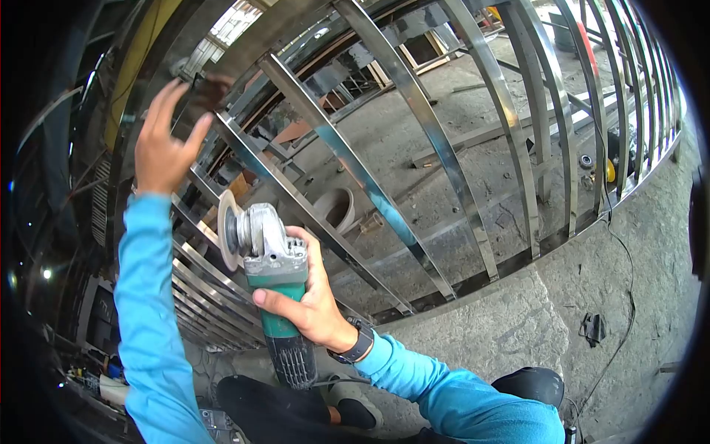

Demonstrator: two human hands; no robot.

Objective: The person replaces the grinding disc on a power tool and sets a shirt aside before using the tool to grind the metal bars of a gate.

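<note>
An angle grinder (pixel 277 285) with a green and black body is upright in my right hand (pixel 314 296), whose fingers and thumb wrap round it. Its round disc (pixel 228 231) faces left, in front of the bars of a metal frame (pixel 399 211). My left hand (pixel 166 144) is raised at the upper left, with thumb and fingers apart and nothing in it. It is beside the wide top rail (pixel 248 46) of the frame. The shiny bars run away to the right, with bluish and brownish marks on some.
Behind the bars, a round pot-like container (pixel 336 208) and metal lengths lie on the concrete floor. A black cable (pixel 632 296) runs along the floor at the right, near a small dark object (pixel 592 329). My knees and a shoe (pixel 356 403) are below.
</note>
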